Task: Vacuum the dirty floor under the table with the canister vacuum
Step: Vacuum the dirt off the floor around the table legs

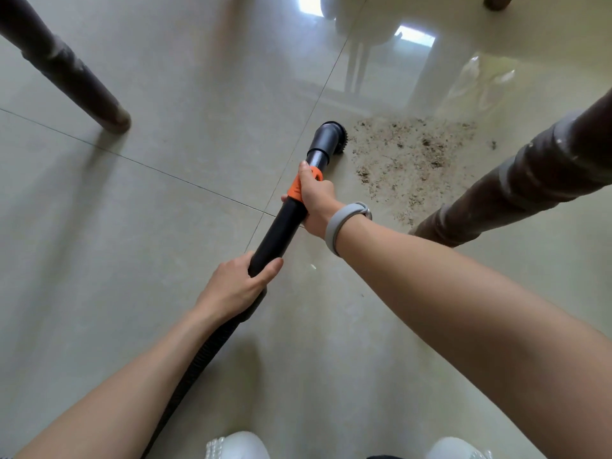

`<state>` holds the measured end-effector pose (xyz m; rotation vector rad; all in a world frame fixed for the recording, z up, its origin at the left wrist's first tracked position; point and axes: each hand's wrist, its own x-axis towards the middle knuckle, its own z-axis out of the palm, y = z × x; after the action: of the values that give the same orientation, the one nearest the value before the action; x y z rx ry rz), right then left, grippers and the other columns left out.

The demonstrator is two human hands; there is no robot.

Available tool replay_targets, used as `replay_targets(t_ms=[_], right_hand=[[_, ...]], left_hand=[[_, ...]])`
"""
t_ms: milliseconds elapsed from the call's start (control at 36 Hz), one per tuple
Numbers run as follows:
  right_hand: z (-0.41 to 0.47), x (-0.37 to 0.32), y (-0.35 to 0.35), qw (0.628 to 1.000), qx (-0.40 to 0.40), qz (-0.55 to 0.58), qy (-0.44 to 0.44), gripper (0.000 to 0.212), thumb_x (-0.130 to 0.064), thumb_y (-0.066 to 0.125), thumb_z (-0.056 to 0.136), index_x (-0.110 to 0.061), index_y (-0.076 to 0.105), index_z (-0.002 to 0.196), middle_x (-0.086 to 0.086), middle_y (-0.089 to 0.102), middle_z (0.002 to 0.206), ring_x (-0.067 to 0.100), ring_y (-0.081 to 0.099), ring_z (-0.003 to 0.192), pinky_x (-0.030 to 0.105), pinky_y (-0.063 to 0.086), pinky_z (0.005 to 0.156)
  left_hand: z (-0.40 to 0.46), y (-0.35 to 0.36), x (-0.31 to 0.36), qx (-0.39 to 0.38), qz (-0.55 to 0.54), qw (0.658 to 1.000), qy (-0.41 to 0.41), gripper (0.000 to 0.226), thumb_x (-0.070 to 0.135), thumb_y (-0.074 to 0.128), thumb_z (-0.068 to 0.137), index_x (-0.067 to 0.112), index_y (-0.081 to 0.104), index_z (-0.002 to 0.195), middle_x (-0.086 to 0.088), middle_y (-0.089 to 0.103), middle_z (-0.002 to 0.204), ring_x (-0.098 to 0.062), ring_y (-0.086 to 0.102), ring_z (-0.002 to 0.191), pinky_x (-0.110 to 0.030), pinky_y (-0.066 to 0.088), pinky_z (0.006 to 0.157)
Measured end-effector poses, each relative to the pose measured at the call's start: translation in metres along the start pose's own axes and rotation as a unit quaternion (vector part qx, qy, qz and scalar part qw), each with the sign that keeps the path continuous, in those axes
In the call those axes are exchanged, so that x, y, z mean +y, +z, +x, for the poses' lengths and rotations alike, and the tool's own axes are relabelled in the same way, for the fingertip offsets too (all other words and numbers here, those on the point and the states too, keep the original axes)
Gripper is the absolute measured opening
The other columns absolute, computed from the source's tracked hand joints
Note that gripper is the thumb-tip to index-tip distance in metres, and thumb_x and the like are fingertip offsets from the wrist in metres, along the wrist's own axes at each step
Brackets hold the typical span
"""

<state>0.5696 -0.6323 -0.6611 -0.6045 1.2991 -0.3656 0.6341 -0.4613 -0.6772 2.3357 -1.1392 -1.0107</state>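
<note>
A black vacuum wand point(284, 223) with an orange collar runs up the middle of the view. Its round brush nozzle point(332, 135) rests on the pale tiled floor point(139, 226), touching the left edge of a patch of brown dirt and crumbs point(404, 157). My right hand point(314, 200) grips the wand at the orange collar; a grey band is on that wrist. My left hand point(238, 286) holds the wand lower down, where the ribbed black hose point(195, 369) begins. The canister is out of view.
Two dark wooden table legs stand on the floor: one at the upper left point(76, 81), one at the right point(503, 190) beside the dirt. A third leg's foot point(496, 1) shows at the top right. My white shoes point(238, 447) sit at the bottom edge.
</note>
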Motion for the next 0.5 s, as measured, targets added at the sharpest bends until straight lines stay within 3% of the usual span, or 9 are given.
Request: replay_targets(t_ms=[139, 278, 333, 417, 500], right_hand=[[-0.004, 0.002, 0.007, 0.999, -0.038, 0.029, 0.005, 0.030, -0.037, 0.056, 0.095, -0.012, 0.046, 0.082, 0.007, 0.054, 0.075, 0.020, 0.058, 0.063, 0.037, 0.053, 0.080], [0.000, -0.015, 0.016, 1.000, -0.011, 0.015, -0.015, 0.035, -0.040, 0.052, 0.097, -0.006, 0.046, 0.093, 0.007, 0.052, 0.074, 0.021, 0.057, 0.061, 0.041, 0.054, 0.087], [0.001, -0.024, 0.017, 1.000, 0.002, 0.010, -0.023, 0.036, -0.041, 0.051, 0.097, -0.005, 0.045, 0.097, 0.007, 0.052, 0.075, 0.021, 0.057, 0.060, 0.040, 0.054, 0.085], [0.000, -0.033, 0.016, 1.000, 0.015, 0.007, -0.022, 0.038, -0.041, 0.051, 0.097, -0.008, 0.043, 0.080, 0.008, 0.052, 0.073, 0.021, 0.057, 0.060, 0.040, 0.055, 0.082], [-0.004, -0.037, 0.013, 0.999, 0.019, 0.018, -0.020, 0.039, -0.041, 0.050, 0.098, -0.009, 0.040, 0.077, 0.009, 0.052, 0.074, 0.022, 0.057, 0.061, 0.040, 0.055, 0.077]], left_hand=[[0.021, -0.008, 0.007, 0.007, -0.035, 0.999, 0.002, 0.053, 0.064, 0.046, 0.080, 0.013, 0.053, 0.070, -0.002, 0.064, 0.066, -0.017, 0.059, 0.064, -0.031, 0.042, 0.062], [0.040, -0.015, 0.018, -0.013, -0.064, 0.998, 0.014, 0.054, 0.058, 0.054, 0.088, 0.006, 0.052, 0.073, -0.004, 0.061, 0.066, -0.019, 0.054, 0.063, -0.032, 0.042, 0.062], [0.047, -0.019, 0.023, -0.023, -0.078, 0.997, 0.015, 0.055, 0.063, 0.053, 0.082, 0.010, 0.051, 0.069, -0.003, 0.059, 0.066, -0.018, 0.053, 0.061, -0.032, 0.041, 0.061], [0.054, -0.023, 0.030, -0.037, -0.088, 0.995, 0.020, 0.051, 0.064, 0.051, 0.082, 0.015, 0.049, 0.065, -0.002, 0.059, 0.065, -0.018, 0.054, 0.061, -0.031, 0.042, 0.061], [0.053, -0.024, 0.035, -0.039, -0.076, 0.996, 0.028, 0.048, 0.055, 0.051, 0.091, 0.014, 0.050, 0.066, -0.002, 0.059, 0.066, -0.017, 0.054, 0.061, -0.030, 0.042, 0.062]])
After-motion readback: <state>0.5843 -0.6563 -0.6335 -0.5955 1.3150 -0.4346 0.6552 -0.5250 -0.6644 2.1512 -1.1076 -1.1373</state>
